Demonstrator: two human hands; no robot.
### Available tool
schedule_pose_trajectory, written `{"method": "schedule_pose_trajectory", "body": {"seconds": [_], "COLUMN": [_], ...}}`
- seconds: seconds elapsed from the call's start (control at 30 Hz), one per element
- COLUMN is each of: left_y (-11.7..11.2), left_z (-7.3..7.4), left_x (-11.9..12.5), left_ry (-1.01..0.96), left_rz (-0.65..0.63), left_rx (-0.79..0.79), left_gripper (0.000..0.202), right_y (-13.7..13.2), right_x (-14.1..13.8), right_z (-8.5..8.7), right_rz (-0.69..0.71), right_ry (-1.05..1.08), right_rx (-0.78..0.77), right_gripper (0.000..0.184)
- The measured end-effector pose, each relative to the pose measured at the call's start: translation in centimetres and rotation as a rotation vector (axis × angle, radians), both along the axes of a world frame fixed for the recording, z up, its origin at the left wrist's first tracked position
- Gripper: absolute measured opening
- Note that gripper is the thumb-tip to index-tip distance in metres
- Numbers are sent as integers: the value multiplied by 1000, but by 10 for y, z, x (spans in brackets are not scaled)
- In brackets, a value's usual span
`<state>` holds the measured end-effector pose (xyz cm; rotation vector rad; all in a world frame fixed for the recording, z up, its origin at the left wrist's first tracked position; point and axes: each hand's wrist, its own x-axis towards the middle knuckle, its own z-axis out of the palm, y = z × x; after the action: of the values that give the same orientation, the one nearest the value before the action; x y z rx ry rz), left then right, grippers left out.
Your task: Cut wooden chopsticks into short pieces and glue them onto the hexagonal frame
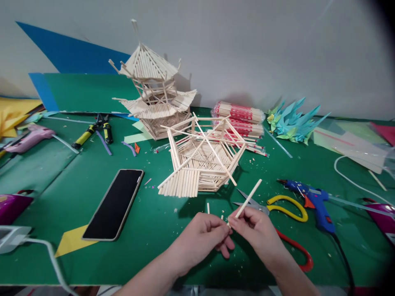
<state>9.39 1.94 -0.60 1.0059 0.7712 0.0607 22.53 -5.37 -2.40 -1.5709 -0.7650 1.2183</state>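
Pinched in my right hand (257,232) is a thin wooden stick (251,195), slanting up to the right. My left hand (205,234) touches my right fingertips with its fingers curled. Short stick ends (208,208) poke up behind the left fingers; the grip on them is partly hidden. Just beyond both hands sits a six-sided stick frame (212,187), with one slanted roof panel (182,183) of side-by-side sticks at its front left. Scissors (286,206) with one yellow and one red handle lie partly behind my right hand.
A two-tiered stick pagoda (151,65) stands at the back near packs of sticks (239,113). To the right lies a blue glue gun (321,205) with its cord. On the left are a phone (115,203), pliers (84,135) and a pink glue gun (32,137).
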Motion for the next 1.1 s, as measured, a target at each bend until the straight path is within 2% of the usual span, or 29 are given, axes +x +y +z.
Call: {"method": "schedule_pose_trajectory", "body": {"seconds": [0.27, 0.63, 0.8, 1.1], "left_y": [4, 0, -3, -6], "left_z": [-8, -12, -11, -8], "left_x": [2, 1, -1, -2], "left_ry": [-55, -78, -74, -75], "left_rz": [-62, -12, 20, 64], "left_rx": [-56, -87, -82, -58], "left_gripper": [33, 26, 21, 27], "right_y": [1, -1, -1, -2], "right_x": [4, 2, -1, -4], "right_z": [-2, -2, 2, -2], "right_rz": [24, 45, 59, 54], "right_ry": [22, 12, -39, -144], "right_rx": [-17, 31, 63, 64], "right_gripper": [20, 20, 29, 28]}}
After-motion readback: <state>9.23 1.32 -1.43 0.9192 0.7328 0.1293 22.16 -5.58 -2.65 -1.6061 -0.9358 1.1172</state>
